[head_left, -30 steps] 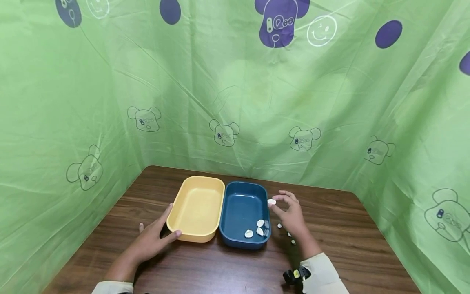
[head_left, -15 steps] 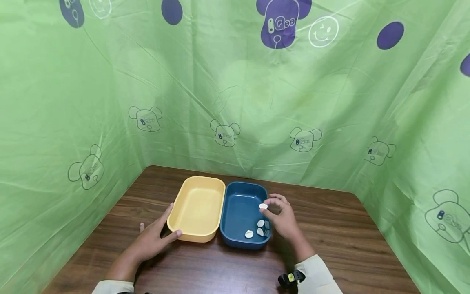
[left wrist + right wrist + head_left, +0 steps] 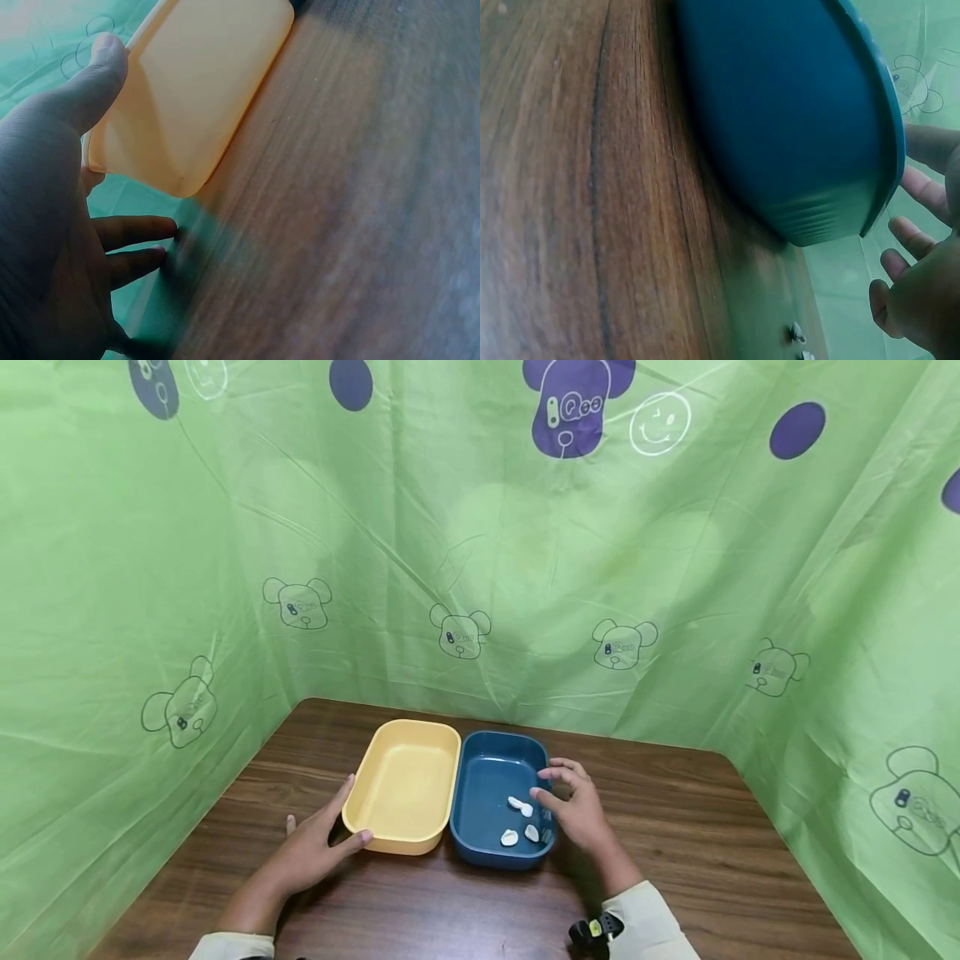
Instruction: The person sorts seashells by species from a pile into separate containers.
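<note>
A pale yellow rectangular tub (image 3: pixel 405 785) stands beside a dark blue tub (image 3: pixel 487 772) on the wooden table. My left hand (image 3: pixel 307 856) rests at the yellow tub's near left corner, thumb and forefinger spread along its rim; in the left wrist view the other fingers stick out below the tub (image 3: pixel 202 82). My right hand (image 3: pixel 581 814) hangs over the blue tub's right rim, fingers parted and holding nothing. Inside that tub lie several small white shell-like pieces (image 3: pixel 509 837), some together near the right fingertips, others toward the near end.
Small white bits (image 3: pixel 796 333) lie on the table by the blue tub's near right side, seen in the right wrist view. Green printed fabric (image 3: pixel 457 552) hangs around the back and sides of the table (image 3: pixel 697 843).
My right hand has moved left over the blue tub and let go of the white piece it pinched. That piece now lies in the tub. The left hand stays in place.
</note>
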A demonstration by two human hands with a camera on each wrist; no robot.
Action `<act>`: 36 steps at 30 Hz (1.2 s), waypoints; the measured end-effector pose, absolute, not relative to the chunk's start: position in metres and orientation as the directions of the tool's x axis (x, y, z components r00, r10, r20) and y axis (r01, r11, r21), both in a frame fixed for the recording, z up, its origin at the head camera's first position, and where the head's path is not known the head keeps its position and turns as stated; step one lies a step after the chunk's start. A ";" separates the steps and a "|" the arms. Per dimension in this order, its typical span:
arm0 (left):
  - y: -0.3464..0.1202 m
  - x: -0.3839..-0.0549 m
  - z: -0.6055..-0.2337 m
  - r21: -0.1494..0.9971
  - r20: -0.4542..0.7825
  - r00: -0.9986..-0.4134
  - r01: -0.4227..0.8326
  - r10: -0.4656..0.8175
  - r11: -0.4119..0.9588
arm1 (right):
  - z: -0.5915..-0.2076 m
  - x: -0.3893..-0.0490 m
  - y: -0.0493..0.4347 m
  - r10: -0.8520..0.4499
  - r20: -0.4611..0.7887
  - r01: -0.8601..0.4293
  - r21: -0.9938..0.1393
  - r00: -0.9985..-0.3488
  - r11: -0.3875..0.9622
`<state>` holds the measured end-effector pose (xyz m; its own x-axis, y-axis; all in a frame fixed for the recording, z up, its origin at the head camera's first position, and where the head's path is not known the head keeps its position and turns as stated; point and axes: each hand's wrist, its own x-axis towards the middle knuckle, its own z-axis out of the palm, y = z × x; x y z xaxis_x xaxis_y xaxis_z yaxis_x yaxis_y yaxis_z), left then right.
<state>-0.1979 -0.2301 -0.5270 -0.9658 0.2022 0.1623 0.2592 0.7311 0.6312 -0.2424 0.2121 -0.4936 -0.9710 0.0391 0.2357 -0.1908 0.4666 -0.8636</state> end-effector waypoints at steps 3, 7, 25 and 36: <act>-0.230 -0.198 -0.527 0.630 0.162 -0.966 0.259 0.202 0.732 | -0.494 -0.242 0.215 0.051 0.251 -0.202 -0.869 -0.967 0.452; -0.230 -0.198 -0.528 0.628 0.163 -0.965 0.262 0.205 0.733 | -0.496 -0.242 0.218 0.063 0.250 -0.198 -0.874 -0.966 0.443; -0.231 -0.199 -0.528 0.636 0.159 -0.965 0.260 0.207 0.726 | -0.500 -0.236 0.248 0.115 0.247 -0.172 -0.877 -0.962 0.449; -0.231 -0.198 -0.526 0.631 0.152 -0.966 0.256 0.207 0.733 | -0.500 -0.230 0.274 0.134 0.213 -0.130 -0.880 -0.968 0.456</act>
<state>-0.1984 -0.2309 -0.5265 -0.9664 0.2072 0.1521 0.2563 0.7326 0.6306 -0.2296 0.2742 -0.4996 -0.9678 0.1342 0.2128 -0.1304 0.4558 -0.8805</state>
